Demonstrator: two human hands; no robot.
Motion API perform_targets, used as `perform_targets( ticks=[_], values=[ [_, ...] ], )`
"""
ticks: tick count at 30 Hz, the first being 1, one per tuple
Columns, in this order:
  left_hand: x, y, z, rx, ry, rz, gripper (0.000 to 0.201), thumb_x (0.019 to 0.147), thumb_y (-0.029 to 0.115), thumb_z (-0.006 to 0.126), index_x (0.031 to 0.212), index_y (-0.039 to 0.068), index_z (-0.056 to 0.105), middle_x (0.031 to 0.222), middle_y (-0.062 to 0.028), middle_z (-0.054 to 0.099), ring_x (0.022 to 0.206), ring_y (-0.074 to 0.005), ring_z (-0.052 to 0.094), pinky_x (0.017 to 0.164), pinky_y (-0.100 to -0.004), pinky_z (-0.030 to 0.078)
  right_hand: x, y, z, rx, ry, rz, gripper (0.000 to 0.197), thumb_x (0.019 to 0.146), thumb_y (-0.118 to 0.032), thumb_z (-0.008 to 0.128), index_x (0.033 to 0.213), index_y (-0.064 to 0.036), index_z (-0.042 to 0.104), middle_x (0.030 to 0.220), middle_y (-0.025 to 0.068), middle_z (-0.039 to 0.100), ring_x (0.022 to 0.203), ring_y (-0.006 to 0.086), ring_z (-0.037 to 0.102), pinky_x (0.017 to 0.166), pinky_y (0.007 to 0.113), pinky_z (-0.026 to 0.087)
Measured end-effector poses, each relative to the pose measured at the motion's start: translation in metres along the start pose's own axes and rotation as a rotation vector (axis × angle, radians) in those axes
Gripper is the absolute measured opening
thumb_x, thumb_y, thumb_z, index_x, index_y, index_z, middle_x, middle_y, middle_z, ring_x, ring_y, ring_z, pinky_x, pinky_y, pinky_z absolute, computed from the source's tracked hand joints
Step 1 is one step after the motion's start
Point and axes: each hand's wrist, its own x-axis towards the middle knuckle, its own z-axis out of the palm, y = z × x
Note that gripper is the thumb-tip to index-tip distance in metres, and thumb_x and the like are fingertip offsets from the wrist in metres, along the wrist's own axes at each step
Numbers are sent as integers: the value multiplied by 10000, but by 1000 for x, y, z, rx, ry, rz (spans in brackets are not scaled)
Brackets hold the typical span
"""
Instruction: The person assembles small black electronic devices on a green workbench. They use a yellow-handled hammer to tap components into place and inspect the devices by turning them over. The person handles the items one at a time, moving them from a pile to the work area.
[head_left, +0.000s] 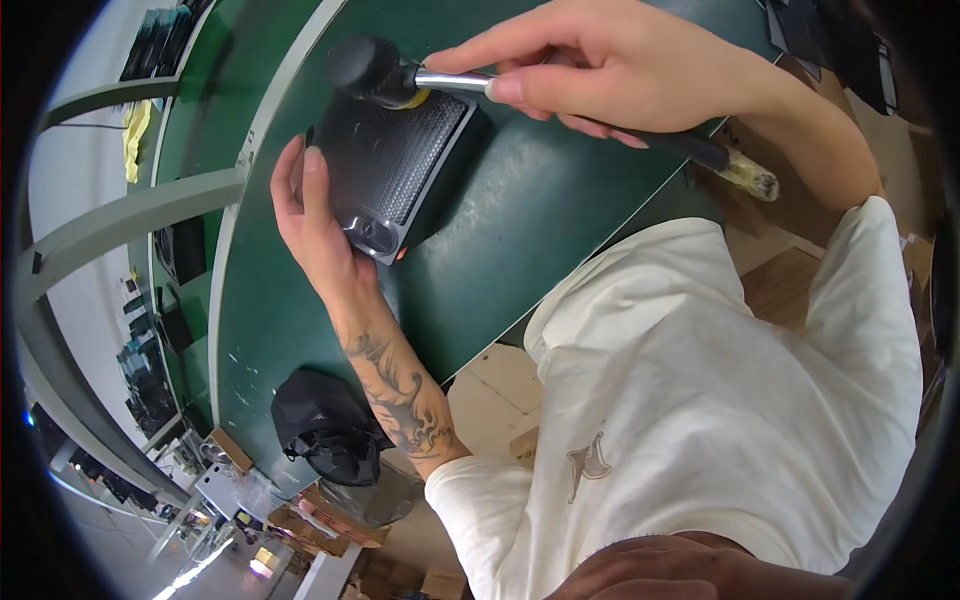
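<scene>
A black box-shaped device [400, 160] with a perforated grille face lies on the green worktable. My left hand [325, 225] grips its left side, thumb on the top face and fingers round the edge; the underside fingers are partly hidden. My right hand [640, 70] is wrapped round the shaft of a mallet [365, 70], index finger stretched along it. The mallet has a black head, a shiny metal shaft and a dark grip with a worn yellowish end. Its head is over the device's far end; I cannot tell whether they touch.
The green worktable [520, 240] has a pale edge along my side. A black cloth bag or cap [325, 425] lies at its lower left. Grey metal framing [130, 220] curves along the left. Cardboard boxes [320, 515] stand lower left, dark flat parts [860, 50] at upper right.
</scene>
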Motion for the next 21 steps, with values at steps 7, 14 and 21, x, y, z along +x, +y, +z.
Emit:
perform_targets(
  ticks=[7, 14, 21],
  values=[
    [2, 0, -2, 25, 13, -16, 417, 990, 185, 700, 1335, -18, 584, 1306, -146, 606, 1113, -188, 623, 947, -315, 526, -13, -16, 12, 76, 151, 23, 430, 1058, -69, 525, 1482, 4, 523, 778, 23, 637, 571, 81, 556, 536, 248, 477],
    [5, -4, -6, 54, 11, 2, 428, 967, 217, 733, 1310, -11, 616, 1297, -121, 614, 1126, -173, 596, 1012, -313, 466, -19, 0, 9, 4, 24, 98, 456, 1052, -74, 560, 1500, -6, 514, 840, 10, 659, 715, 67, 552, 624, 236, 461],
    [4, -6, -7, -11, 13, 15, 417, 955, 202, 739, 1294, -13, 625, 1269, -127, 645, 1141, -175, 616, 1030, -306, 457, -8, -18, 24, -157, -10, -104, 495, 987, -147, 594, 1413, 100, 554, 779, 68, 651, 581, 95, 593, 557, 229, 447]
  ],
)
